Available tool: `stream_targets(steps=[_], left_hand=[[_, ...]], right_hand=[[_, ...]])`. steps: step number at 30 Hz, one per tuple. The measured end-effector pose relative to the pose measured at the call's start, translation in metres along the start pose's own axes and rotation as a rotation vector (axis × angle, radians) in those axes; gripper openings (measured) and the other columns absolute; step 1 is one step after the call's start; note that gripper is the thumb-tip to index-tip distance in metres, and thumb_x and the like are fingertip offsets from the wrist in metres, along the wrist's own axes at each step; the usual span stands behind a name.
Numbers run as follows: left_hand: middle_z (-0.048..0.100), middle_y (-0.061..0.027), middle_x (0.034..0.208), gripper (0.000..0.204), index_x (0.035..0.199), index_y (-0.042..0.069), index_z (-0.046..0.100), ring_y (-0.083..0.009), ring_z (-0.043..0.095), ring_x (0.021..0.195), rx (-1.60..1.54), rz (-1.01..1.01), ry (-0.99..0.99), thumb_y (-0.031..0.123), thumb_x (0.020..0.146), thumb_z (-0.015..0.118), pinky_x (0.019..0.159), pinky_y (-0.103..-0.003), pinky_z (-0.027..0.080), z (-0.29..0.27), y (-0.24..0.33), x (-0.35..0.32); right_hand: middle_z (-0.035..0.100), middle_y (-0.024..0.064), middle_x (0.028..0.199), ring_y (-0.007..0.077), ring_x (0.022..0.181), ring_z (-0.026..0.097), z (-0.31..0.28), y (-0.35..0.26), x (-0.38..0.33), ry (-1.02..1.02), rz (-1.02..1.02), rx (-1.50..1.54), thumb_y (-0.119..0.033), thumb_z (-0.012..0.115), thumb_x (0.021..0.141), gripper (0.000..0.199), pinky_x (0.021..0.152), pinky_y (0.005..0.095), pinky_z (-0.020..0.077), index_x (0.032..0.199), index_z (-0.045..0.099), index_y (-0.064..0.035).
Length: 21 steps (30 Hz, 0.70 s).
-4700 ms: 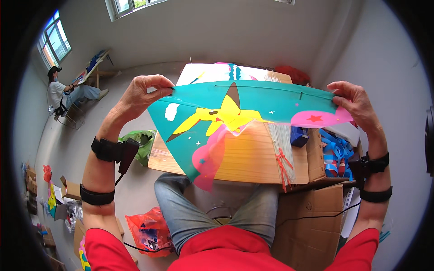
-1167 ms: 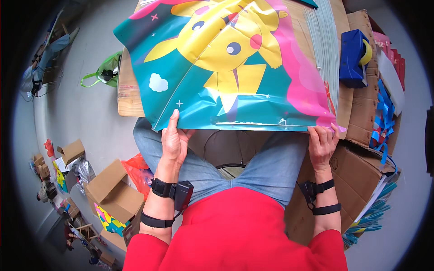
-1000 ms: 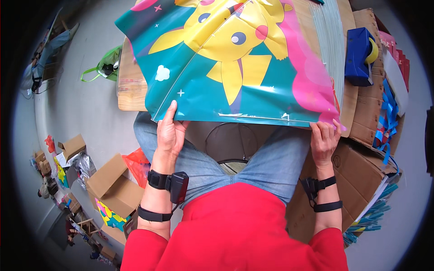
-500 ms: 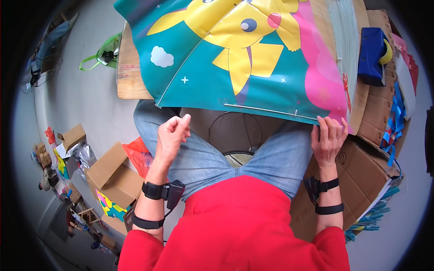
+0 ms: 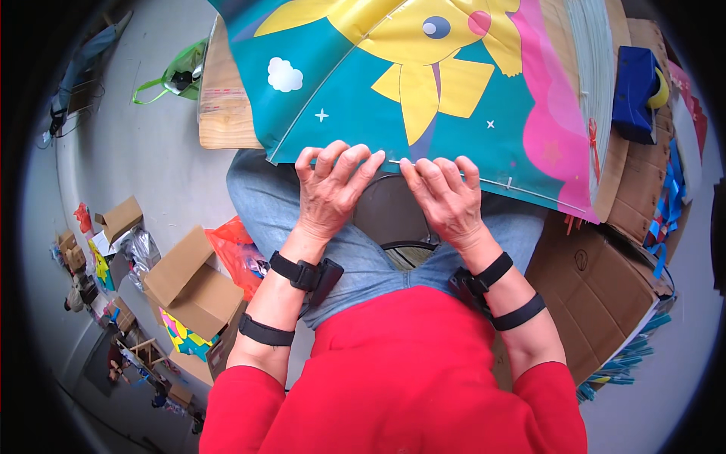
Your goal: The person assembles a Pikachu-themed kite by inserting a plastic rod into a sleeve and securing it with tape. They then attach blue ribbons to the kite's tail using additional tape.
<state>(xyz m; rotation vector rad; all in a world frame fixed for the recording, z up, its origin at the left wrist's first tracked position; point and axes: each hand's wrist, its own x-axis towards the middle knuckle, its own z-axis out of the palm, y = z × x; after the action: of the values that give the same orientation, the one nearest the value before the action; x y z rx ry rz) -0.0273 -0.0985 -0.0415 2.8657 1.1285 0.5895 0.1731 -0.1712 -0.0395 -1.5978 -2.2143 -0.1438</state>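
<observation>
A teal, yellow and pink printed sheet (image 5: 325, 136) with a cartoon figure, kite-like with thin rods on it, hangs over the table edge above my knees. My left hand (image 5: 329, 189) has its fingers curled over the sheet's near edge, gripping it. Close beside it, the fingers of my right hand (image 5: 448, 195) are bent onto the same edge. They pinch a thin white rod (image 5: 495, 181) that runs along this edge toward the pink corner. The rod's left tip shows between my two hands. Both thumbs are largely hidden.
The wooden table (image 5: 231, 121) shows at left, with a green bag (image 5: 181, 74) beyond. At right are a blue tape dispenser (image 5: 634, 94), a stack of pale sheets (image 5: 594, 68) and a cardboard box (image 5: 590, 295). Down left stand an open carton (image 5: 193, 284) and a red plastic bag (image 5: 240, 253).
My left hand has moved up and right onto the sheet's edge. My right hand has slid left from the pink corner to the middle. The sheet has shifted slightly right.
</observation>
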Motion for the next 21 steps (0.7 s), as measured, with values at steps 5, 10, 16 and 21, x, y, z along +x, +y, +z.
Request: stream_targets(steps=[5, 10, 16, 21], left_hand=[[0.065, 0.0087, 0.106, 0.034, 0.109, 0.025, 0.072, -0.0131, 0.059, 0.108, -0.07, 0.073, -0.027, 0.015, 0.076, 0.071, 0.104, -0.042, 0.032, -0.004, -0.014, 0.008], [0.064, 0.0083, 0.105, 0.031, 0.108, 0.023, 0.072, -0.0128, 0.058, 0.108, -0.092, 0.088, -0.031, 0.019, 0.077, 0.068, 0.109, -0.046, 0.029, -0.001, -0.014, 0.01], [0.066, 0.0101, 0.107, 0.037, 0.11, 0.026, 0.072, -0.0126, 0.059, 0.108, -0.096, 0.051, -0.051, 0.013, 0.075, 0.072, 0.108, -0.044, 0.029, -0.003, -0.013, 0.007], [0.067, 0.0098, 0.106, 0.036, 0.108, 0.024, 0.073, -0.0127, 0.06, 0.106, -0.11, 0.051, -0.057, 0.012, 0.074, 0.072, 0.109, -0.045, 0.029, -0.005, -0.014, 0.012]], right_hand=[[0.061, 0.0023, 0.097, 0.0172, 0.089, 0.06, -0.002, 0.007, 0.002, 0.038, 0.032, 0.042, -0.011, 0.068, 0.076, 0.031, 0.092, 0.0402, 0.042, 0.106, 0.07, -0.0073], [0.06, 0.0021, 0.099, 0.0165, 0.089, 0.059, 0.005, -0.007, 0.001, -0.01, 0.014, 0.077, -0.013, 0.065, 0.079, 0.032, 0.092, 0.0402, 0.042, 0.111, 0.069, -0.0091], [0.059, 0.0019, 0.099, 0.0167, 0.087, 0.057, 0.007, -0.009, 0.001, -0.011, 0.037, 0.034, -0.013, 0.063, 0.08, 0.034, 0.091, 0.04, 0.0417, 0.113, 0.069, -0.0108], [0.06, 0.0018, 0.101, 0.0171, 0.089, 0.059, -0.005, 0.005, -0.01, -0.017, 0.071, 0.036, -0.012, 0.064, 0.08, 0.034, 0.092, 0.0407, 0.0415, 0.113, 0.069, -0.0104]])
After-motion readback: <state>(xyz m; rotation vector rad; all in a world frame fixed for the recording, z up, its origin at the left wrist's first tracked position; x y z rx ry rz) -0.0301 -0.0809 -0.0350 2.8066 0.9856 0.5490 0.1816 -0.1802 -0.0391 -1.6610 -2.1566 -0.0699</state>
